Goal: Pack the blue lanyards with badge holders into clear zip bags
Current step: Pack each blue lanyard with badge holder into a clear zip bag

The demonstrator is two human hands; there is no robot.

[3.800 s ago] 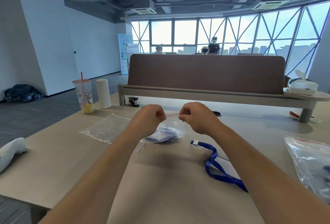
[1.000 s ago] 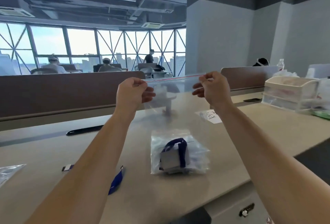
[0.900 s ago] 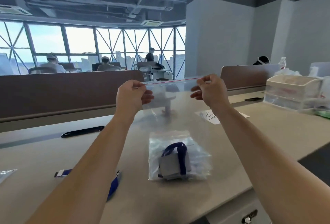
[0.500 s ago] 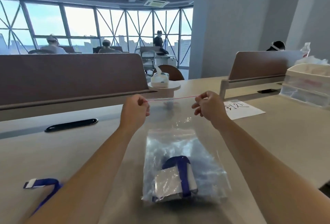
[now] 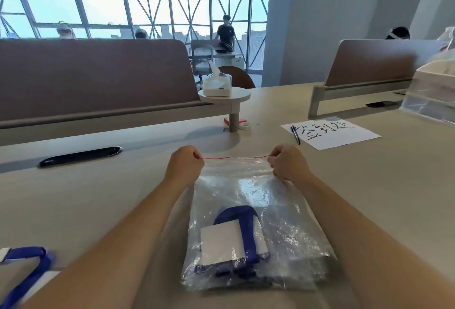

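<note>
A clear zip bag with a red zip line is stretched between my hands, low over the table. My left hand pinches its left top corner and my right hand pinches the right one. Under and nearer than it lies a packed bag holding a folded blue lanyard and a white badge holder. At the lower left edge another blue lanyard lies loose on the table.
A paper sheet with black writing and a pen lie to the right. A small round stand carries a tissue pack. A black cable slot is at left, a clear plastic box at far right. Brown dividers stand behind.
Both hands have brought the stretched bag down from chest height to just above the table, over the packed bag. The view has tilted downward.
</note>
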